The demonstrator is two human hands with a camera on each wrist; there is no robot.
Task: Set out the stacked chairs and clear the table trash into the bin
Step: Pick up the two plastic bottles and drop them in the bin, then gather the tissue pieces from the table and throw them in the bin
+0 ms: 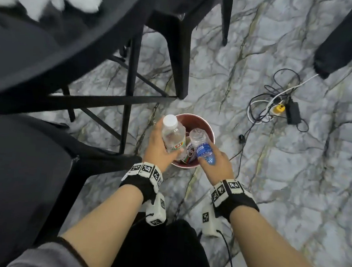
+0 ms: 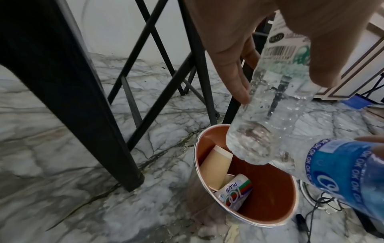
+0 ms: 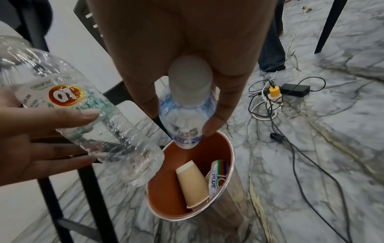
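- Both forearms reach down and forward, each wrist wrapped in a black band with white marker tiles.
- Left hand (image 1: 159, 146) grips one clear plastic bottle with a white cap and an orange "01" label (image 1: 173, 136), thumb on one side and fingers curled round the other; its base tilts down over the round copper-lined metal bin (image 2: 270, 199).
- Right hand (image 1: 217, 159) grasps one clear plastic bottle with a blue label (image 1: 203, 148) near the neck, thumb and fingers pinching its sides; the base points down just above the bin's rim.
- Below the fingers, inside the bin, lie one beige paper cup (image 3: 192, 184) upside down and one white "100 PLUS" can (image 3: 218, 177), touching.
- Beyond the right fingers, on the marble floor, sits a tangle of black and white cables with a yellow plug (image 1: 279, 108).
- Left of the left fingers stand black chair legs (image 2: 87, 105).
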